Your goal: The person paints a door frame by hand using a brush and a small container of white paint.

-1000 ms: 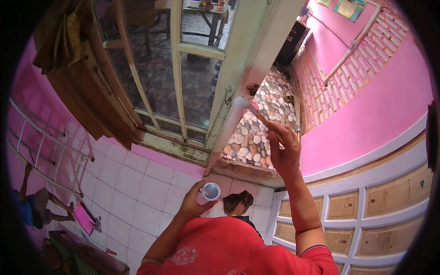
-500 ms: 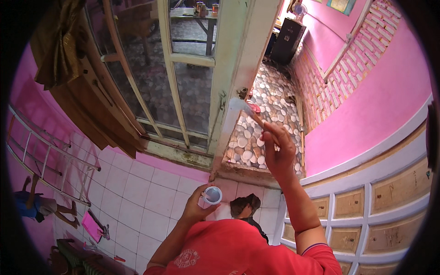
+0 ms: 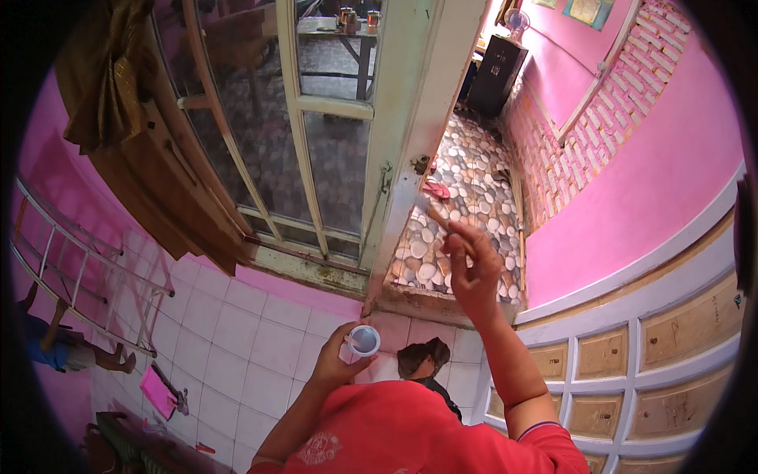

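Note:
Near my chest, my left hand (image 3: 333, 362) is wrapped round a small white cup (image 3: 365, 339) with pale bluish-grey paint inside and a light stick or spatula leaning in it. Out in front and to the right, my right hand (image 3: 476, 265) grips the wooden handle of a paintbrush (image 3: 437, 216). The brush points up and left toward the door frame post (image 3: 400, 207); its bristles are blurred, and whether they touch the wood I cannot tell. The post is off-white and worn, with a metal latch plate (image 3: 421, 163) just above the brush tip.
Left of the post is a paned window (image 3: 332, 158) with a brown curtain (image 3: 150, 182). A panelled door (image 3: 616, 371) stands at the right. Over the threshold lies a pebble-patterned floor (image 3: 466, 182). At far left, another person (image 3: 67, 347) is beside a metal ladder (image 3: 87, 261).
My right hand and the brush have moved slightly down, the tip shifting lower and to the right along the post. My left hand stays in place with the cup.

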A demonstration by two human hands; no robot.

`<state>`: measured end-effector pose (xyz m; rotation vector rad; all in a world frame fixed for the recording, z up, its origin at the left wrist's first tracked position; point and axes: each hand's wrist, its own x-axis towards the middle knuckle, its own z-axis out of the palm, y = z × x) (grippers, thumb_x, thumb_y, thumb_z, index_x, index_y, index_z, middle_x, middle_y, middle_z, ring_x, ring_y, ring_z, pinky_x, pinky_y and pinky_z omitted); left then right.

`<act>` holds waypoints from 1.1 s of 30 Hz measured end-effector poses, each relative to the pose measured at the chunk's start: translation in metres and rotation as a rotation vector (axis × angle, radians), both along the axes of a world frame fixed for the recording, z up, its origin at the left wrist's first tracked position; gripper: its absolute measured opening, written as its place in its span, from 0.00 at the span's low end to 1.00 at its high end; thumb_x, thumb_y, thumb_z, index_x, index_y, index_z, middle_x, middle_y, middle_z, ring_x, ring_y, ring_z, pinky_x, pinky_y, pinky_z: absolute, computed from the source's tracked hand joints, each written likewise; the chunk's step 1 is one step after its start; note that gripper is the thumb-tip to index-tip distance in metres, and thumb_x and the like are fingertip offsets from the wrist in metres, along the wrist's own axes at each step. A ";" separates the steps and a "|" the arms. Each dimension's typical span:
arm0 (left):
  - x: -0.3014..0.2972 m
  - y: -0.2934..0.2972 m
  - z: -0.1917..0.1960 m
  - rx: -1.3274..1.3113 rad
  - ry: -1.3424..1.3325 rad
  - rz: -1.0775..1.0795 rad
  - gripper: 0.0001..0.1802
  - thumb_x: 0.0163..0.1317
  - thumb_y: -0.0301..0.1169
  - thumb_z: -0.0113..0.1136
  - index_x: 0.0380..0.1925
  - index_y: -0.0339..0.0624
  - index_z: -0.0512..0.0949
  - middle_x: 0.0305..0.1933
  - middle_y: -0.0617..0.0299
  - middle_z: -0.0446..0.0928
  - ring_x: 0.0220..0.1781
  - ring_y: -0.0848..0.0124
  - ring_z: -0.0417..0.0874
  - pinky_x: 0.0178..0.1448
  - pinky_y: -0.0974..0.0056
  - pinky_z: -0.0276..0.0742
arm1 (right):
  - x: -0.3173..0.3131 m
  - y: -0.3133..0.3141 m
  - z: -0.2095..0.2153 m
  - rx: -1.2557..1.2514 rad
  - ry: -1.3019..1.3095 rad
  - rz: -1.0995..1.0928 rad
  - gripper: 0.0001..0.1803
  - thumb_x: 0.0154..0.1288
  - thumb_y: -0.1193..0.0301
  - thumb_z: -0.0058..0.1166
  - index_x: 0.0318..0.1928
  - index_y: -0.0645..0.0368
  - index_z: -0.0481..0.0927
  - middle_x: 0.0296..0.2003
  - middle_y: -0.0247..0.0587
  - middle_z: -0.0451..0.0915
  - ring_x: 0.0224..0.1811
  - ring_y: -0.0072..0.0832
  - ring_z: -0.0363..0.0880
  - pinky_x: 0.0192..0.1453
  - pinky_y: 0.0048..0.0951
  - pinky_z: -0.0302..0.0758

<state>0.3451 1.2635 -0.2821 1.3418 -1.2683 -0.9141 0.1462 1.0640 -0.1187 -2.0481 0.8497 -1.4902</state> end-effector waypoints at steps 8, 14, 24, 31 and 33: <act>0.004 0.002 0.001 0.016 0.039 -0.011 0.40 0.54 0.26 0.80 0.67 0.42 0.71 0.64 0.59 0.77 0.65 0.67 0.79 0.71 0.59 0.72 | -0.006 0.001 -0.060 0.039 0.159 -0.003 0.12 0.75 0.78 0.57 0.56 0.65 0.81 0.39 0.41 0.82 0.35 0.23 0.84 0.39 0.25 0.80; 0.009 0.003 0.005 0.023 0.021 0.019 0.40 0.54 0.26 0.79 0.67 0.40 0.71 0.63 0.59 0.78 0.64 0.69 0.79 0.70 0.60 0.73 | -0.007 -0.001 -0.095 0.006 0.243 0.013 0.12 0.74 0.79 0.58 0.55 0.65 0.82 0.39 0.43 0.82 0.34 0.25 0.84 0.39 0.26 0.80; 0.010 0.006 -0.002 0.044 0.064 0.007 0.43 0.52 0.30 0.81 0.68 0.41 0.70 0.67 0.54 0.76 0.69 0.60 0.77 0.70 0.57 0.73 | -0.002 0.000 -0.108 -0.014 0.288 0.030 0.13 0.74 0.80 0.57 0.56 0.64 0.81 0.44 0.47 0.82 0.40 0.30 0.85 0.46 0.29 0.83; 0.010 0.009 0.003 0.030 0.005 0.047 0.42 0.52 0.29 0.81 0.67 0.41 0.71 0.65 0.54 0.78 0.68 0.60 0.78 0.70 0.57 0.74 | 0.005 0.006 -0.101 -0.006 0.215 -0.006 0.15 0.70 0.83 0.58 0.55 0.65 0.81 0.43 0.49 0.83 0.43 0.39 0.86 0.47 0.33 0.82; 0.009 0.006 0.008 0.035 0.014 0.037 0.41 0.52 0.29 0.81 0.67 0.41 0.71 0.65 0.54 0.78 0.67 0.61 0.78 0.70 0.57 0.74 | 0.002 0.005 -0.135 0.036 0.295 -0.002 0.15 0.70 0.81 0.58 0.55 0.63 0.80 0.43 0.50 0.82 0.46 0.44 0.85 0.49 0.35 0.81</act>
